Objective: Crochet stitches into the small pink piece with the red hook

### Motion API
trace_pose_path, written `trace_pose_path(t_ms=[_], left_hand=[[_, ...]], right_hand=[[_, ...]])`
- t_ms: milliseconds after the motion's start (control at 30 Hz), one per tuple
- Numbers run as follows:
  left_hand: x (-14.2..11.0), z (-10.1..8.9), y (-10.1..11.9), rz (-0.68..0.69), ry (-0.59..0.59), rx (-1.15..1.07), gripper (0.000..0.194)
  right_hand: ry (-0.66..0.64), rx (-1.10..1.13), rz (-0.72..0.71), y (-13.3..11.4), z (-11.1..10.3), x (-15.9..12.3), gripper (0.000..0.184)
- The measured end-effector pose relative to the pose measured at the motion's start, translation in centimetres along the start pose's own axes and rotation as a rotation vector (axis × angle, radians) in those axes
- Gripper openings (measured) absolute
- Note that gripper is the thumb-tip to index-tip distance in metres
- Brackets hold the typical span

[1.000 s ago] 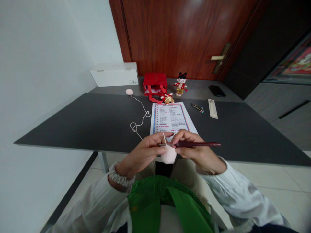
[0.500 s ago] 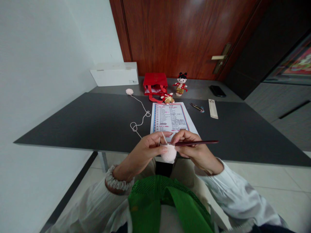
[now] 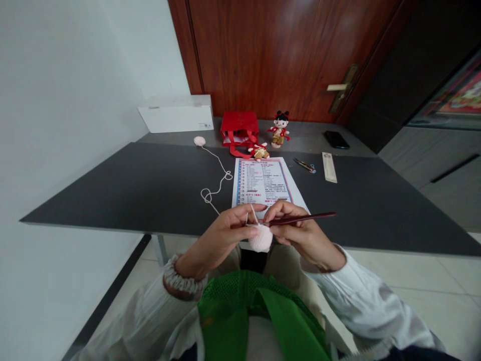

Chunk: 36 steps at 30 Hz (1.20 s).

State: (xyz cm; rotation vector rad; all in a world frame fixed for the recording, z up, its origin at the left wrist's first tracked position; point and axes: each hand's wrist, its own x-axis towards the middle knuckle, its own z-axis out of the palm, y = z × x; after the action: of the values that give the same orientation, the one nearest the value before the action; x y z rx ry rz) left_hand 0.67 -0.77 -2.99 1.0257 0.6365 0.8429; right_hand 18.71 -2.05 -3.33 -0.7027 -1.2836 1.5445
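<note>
My left hand (image 3: 221, 235) pinches a small pale pink crocheted piece (image 3: 260, 239) just in front of the table's near edge, with the yarn strand looped over its index finger. My right hand (image 3: 296, 234) grips a dark red crochet hook (image 3: 300, 218), whose tip sits at the top of the pink piece. The pale yarn (image 3: 216, 186) trails from my left hand across the dark table (image 3: 150, 185) to a small pink yarn ball (image 3: 199, 141) at the back. A printed pattern sheet (image 3: 263, 184) lies flat just beyond my hands.
At the table's far side stand a white box (image 3: 176, 114), a red bag (image 3: 239, 128), a crocheted doll (image 3: 280, 128) and a smaller doll (image 3: 259, 151). Small scissors (image 3: 305, 165), a ruler (image 3: 329, 167) and a black phone (image 3: 336, 140) lie to the right. A wooden door (image 3: 278, 55) is behind.
The hook's handle has tilted slightly upward and my right hand has shifted a little up and left. The pink piece stays between both hands.
</note>
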Motion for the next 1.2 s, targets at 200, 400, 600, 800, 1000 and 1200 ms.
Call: trace_pose_path(t_ms=[200,400,600,800,1000,1200], left_hand=[[0.07,-0.22,-0.22,0.010,-0.017,0.011,0.045],[0.13,-0.07,-0.07,0.003,-0.026,-0.013,0.044],[0.03,0.03,-0.01,-0.004,0.021,-0.014,0.039],[0.09,0.17,0.15,0.003,0.024,0.004,0.039],[0.00,0.13,0.29,0.013,0.066,0.083,0.039],[-0.13,-0.03,0.54,-0.012,0.063,0.222,0.042]], right_hand=[[0.011,-0.047,-0.049,-0.54,0.43,0.00,0.008],[0.012,-0.057,-0.063,-0.57,0.51,-0.06,0.008],[0.023,-0.050,-0.032,-0.34,0.46,0.02,0.009],[0.018,-0.080,-0.042,-0.44,0.39,-0.08,0.011],[0.043,0.019,-0.030,-0.22,0.09,-0.13,0.011],[0.030,0.066,-0.010,-0.10,-0.40,0.04,0.014]])
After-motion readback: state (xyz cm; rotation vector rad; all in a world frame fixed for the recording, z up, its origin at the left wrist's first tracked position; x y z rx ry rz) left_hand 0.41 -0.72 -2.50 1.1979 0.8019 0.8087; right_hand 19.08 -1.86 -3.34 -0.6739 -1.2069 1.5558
